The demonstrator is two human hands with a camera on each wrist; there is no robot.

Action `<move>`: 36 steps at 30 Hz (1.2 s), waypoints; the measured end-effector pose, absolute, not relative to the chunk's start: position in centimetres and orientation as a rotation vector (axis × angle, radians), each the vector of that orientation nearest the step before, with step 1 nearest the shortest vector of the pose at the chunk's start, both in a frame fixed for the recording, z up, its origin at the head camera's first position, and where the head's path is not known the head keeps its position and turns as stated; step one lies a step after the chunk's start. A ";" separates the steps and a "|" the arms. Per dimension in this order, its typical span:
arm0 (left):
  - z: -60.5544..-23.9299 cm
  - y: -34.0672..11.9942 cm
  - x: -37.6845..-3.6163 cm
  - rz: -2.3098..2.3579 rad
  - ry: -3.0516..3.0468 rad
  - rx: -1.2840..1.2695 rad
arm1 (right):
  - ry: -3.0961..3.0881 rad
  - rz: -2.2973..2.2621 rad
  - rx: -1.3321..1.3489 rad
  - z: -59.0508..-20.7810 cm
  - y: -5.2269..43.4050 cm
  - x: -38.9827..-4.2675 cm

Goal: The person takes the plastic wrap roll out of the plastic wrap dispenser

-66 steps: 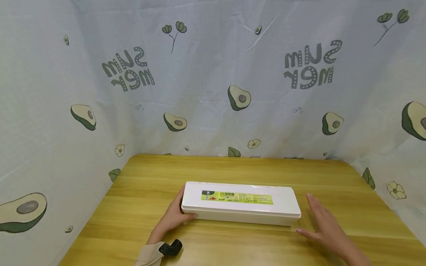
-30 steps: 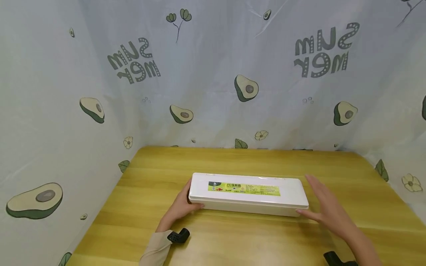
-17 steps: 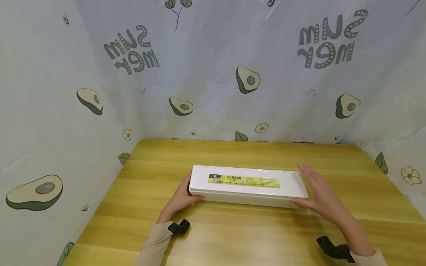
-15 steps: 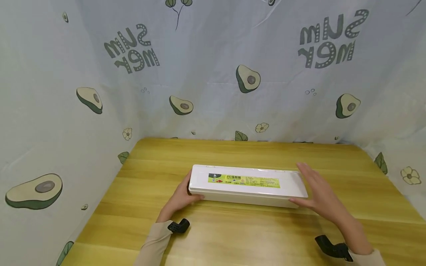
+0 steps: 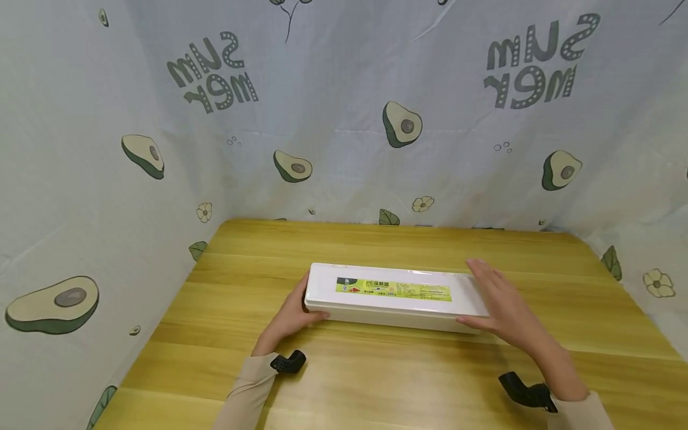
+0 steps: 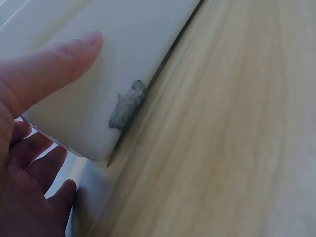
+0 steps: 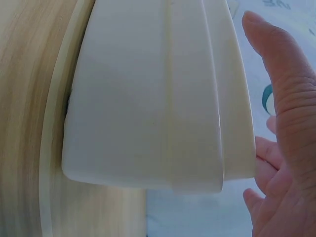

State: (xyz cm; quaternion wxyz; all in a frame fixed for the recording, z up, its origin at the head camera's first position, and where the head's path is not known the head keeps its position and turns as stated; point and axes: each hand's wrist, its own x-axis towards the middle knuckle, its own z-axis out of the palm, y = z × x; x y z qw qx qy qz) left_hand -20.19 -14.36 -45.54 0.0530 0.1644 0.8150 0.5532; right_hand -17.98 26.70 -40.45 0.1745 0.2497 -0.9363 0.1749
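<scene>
A long white cling film box [image 5: 387, 319] with a yellow-green label [image 5: 395, 289] lies lengthwise on the wooden table, its lid down. My left hand [image 5: 292, 313] grips its left end, thumb on the front wall and fingers behind the end. In the left wrist view, a crumpled clear scrap [image 6: 128, 106] sticks out at the box's lower edge. My right hand [image 5: 507, 313] is at the right end, fingers extended toward the back corner and thumb by the front edge. The right wrist view shows that thumb [image 7: 281, 54] apart from the lid side, with the other fingers relaxed and partly hidden.
The wooden table [image 5: 376, 382] extends around the box on all sides. A pale curtain [image 5: 344, 107] printed with avocados hangs behind and beside it. Black camera mounts [image 5: 288, 362] sit at both wrists, over beige sleeves.
My right hand has moved left, from beside the box to over its right end. The left hand keeps its grip. The head view has tilted down.
</scene>
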 end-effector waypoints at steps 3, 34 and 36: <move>-45.1 -14.3 -20.0 1.684 2.461 0.497 | -2.650 0.492 0.725 -40.4 26.4 -18.1; -48.2 -14.7 -21.6 1.737 2.477 0.496 | -2.627 0.447 0.859 -39.8 23.6 -19.5; -48.2 -14.8 -21.6 1.731 2.482 0.495 | -2.635 0.451 0.869 -39.7 23.4 -19.6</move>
